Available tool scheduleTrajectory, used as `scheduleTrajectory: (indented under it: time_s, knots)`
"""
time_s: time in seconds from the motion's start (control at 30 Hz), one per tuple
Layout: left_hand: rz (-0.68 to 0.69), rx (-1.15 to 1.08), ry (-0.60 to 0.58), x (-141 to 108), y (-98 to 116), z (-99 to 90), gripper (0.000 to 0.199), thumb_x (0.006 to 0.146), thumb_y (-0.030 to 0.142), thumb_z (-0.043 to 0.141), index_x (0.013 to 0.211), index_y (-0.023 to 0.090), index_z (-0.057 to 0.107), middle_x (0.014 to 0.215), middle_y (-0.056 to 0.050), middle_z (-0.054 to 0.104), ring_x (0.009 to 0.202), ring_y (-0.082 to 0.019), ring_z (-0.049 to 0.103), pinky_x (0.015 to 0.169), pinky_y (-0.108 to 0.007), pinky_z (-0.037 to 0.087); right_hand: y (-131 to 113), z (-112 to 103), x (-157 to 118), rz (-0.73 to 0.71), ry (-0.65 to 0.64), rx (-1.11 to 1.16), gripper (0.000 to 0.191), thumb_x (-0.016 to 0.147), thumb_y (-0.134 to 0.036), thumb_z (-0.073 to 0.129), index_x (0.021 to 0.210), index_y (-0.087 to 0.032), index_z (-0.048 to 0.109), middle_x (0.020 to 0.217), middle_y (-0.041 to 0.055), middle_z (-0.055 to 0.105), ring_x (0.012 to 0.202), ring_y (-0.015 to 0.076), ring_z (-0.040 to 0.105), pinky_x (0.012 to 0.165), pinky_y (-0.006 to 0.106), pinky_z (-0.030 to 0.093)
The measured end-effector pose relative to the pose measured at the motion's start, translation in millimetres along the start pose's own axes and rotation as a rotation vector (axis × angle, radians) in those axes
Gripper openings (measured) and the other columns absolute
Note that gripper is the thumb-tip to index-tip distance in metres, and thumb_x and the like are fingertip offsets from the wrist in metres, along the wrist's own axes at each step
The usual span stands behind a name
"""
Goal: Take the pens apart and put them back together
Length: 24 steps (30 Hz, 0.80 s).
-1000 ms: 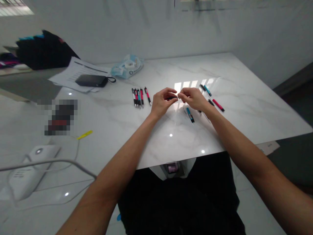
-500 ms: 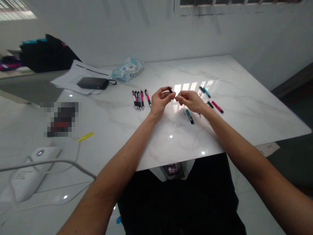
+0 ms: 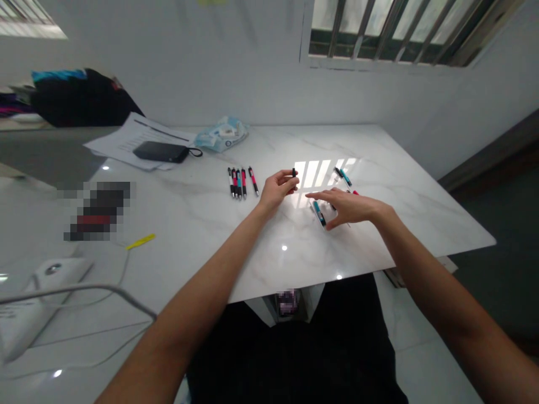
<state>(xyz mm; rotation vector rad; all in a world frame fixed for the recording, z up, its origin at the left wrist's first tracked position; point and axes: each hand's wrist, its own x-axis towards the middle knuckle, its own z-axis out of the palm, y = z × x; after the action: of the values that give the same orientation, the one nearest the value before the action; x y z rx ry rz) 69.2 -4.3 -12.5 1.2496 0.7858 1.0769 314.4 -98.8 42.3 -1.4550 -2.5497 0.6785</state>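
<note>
My left hand (image 3: 277, 192) is pinched around a small black pen part (image 3: 293, 173), which stands upright between thumb and fingers. My right hand (image 3: 351, 206) is apart from it, fingers stretched and thumb spread, holding nothing. Close by the right thumb lies a teal-and-black pen barrel (image 3: 319, 213) with a thin clear piece along it. Beyond the right hand is another teal-and-black pen part (image 3: 343, 176); a red piece (image 3: 356, 192) is mostly hidden by that hand. Left of my left hand, several pens (image 3: 238, 184) lie in a row, with a red-and-black pen (image 3: 253, 180) slightly apart.
A light blue soft packet (image 3: 223, 134) lies near the wall. Printed papers (image 3: 126, 137) sit under a black strapped device (image 3: 162, 151). At the left are a yellow strip (image 3: 140, 242), a white power strip (image 3: 50, 280) and loose grey cable (image 3: 96, 287). The marble-patterned table (image 3: 269, 264) ends before my lap.
My right hand has let go at the left hand, moved right and down, and opened over the loose pen parts. My left hand keeps the black part, now more upright. The view has tilted up.
</note>
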Motion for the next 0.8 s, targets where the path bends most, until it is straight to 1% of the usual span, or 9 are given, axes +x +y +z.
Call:
scheduleTrajectory:
  time_s: [0.1, 0.2, 0.33, 0.4, 0.47, 0.57, 0.7, 0.73, 0.8]
  knots:
    - [-0.024, -0.011, -0.027, -2.2, 1.7, 1.0, 0.049, 0.07, 0.043, 0.098, 0.107, 0.021, 0.076, 0.091, -0.003, 0.079, 0.074, -0.013, 0.07, 0.075, -0.028, 0.057, 2.7, 9.1, 1.9, 0.013, 0.017, -0.03, 0.093, 0.078, -0.032, 0.093, 0.164, -0.041, 0.057, 0.149, 0.0087, 0.071, 0.14, 0.0416, 0.062, 0.116, 0.063, 0.055]
    - [-0.046, -0.028, -0.037, -3.7, 2.1, 1.8, 0.051, 0.067, 0.043, 0.1, 0.105, 0.021, 0.075, 0.092, -0.003, 0.079, 0.074, -0.012, 0.069, 0.074, -0.028, 0.056, -1.4, 9.4, 4.0, 0.008, 0.131, -0.062, 0.087, 0.081, -0.03, 0.09, 0.162, -0.038, 0.058, 0.148, 0.0099, 0.071, 0.14, 0.0414, 0.062, 0.119, 0.063, 0.053]
    - [-0.093, -0.055, -0.12, -7.1, 0.8, 2.9, 0.052, 0.068, 0.043, 0.102, 0.106, 0.021, 0.075, 0.096, -0.005, 0.081, 0.076, -0.012, 0.07, 0.077, -0.029, 0.057, -23.0, 4.2, 6.3, -0.03, 0.35, -0.063, 0.092, 0.087, -0.028, 0.083, 0.17, -0.037, 0.045, 0.159, 0.0105, 0.063, 0.147, 0.0418, 0.057, 0.123, 0.063, 0.05]
    - [-0.122, -0.075, -0.176, -9.2, 0.6, 3.0, 0.052, 0.069, 0.044, 0.102, 0.107, 0.021, 0.075, 0.093, -0.005, 0.08, 0.077, -0.013, 0.071, 0.078, -0.03, 0.057, -35.6, 4.5, 9.1, -0.064, 0.396, -0.048, 0.093, 0.089, -0.027, 0.08, 0.172, -0.04, 0.04, 0.162, 0.0091, 0.06, 0.149, 0.0411, 0.056, 0.125, 0.063, 0.049]
    - [-0.133, -0.098, -0.199, -10.7, 1.1, 2.8, 0.052, 0.07, 0.044, 0.102, 0.109, 0.02, 0.076, 0.091, -0.006, 0.08, 0.079, -0.014, 0.072, 0.079, -0.031, 0.058, -44.9, 7.1, 12.2, -0.089, 0.419, -0.027, 0.092, 0.09, -0.025, 0.079, 0.172, -0.041, 0.039, 0.162, 0.0091, 0.059, 0.149, 0.0398, 0.056, 0.125, 0.061, 0.049]
    - [-0.133, -0.109, -0.203, -11.0, 2.9, 2.4, 0.05, 0.072, 0.04, 0.101, 0.111, 0.019, 0.077, 0.095, -0.008, 0.081, 0.081, -0.015, 0.073, 0.081, -0.033, 0.058, -49.5, 12.8, 14.0, -0.096, 0.462, -0.004, 0.088, 0.091, -0.024, 0.078, 0.17, -0.038, 0.043, 0.163, 0.0098, 0.06, 0.149, 0.0387, 0.057, 0.125, 0.06, 0.049]
    - [-0.122, -0.082, -0.212, -9.4, 4.7, 2.8, 0.046, 0.072, 0.037, 0.099, 0.11, 0.017, 0.08, 0.098, -0.009, 0.081, 0.082, -0.015, 0.072, 0.082, -0.032, 0.058, -40.2, 20.0, 7.2, -0.027, 0.495, 0.025, 0.089, 0.089, -0.028, 0.084, 0.169, -0.037, 0.045, 0.161, 0.0095, 0.062, 0.141, 0.0391, 0.062, 0.119, 0.06, 0.053]
    - [-0.117, -0.078, -0.209, -8.9, 5.0, 2.7, 0.045, 0.073, 0.037, 0.099, 0.109, 0.017, 0.081, 0.098, -0.008, 0.081, 0.082, -0.014, 0.072, 0.082, -0.032, 0.058, -36.2, 22.2, 4.5, -0.008, 0.488, 0.03, 0.085, 0.089, -0.03, 0.086, 0.165, -0.036, 0.051, 0.157, 0.0099, 0.066, 0.138, 0.0385, 0.064, 0.117, 0.059, 0.054]
    - [-0.113, -0.077, -0.192, -7.5, 5.7, 2.1, 0.045, 0.073, 0.038, 0.098, 0.108, 0.017, 0.081, 0.098, -0.008, 0.081, 0.082, -0.013, 0.071, 0.082, -0.03, 0.057, -28.3, 27.5, -0.8, 0.027, 0.444, 0.019, 0.065, 0.088, -0.033, 0.088, 0.15, -0.032, 0.067, 0.141, 0.01, 0.074, 0.129, 0.0368, 0.068, 0.113, 0.057, 0.056]
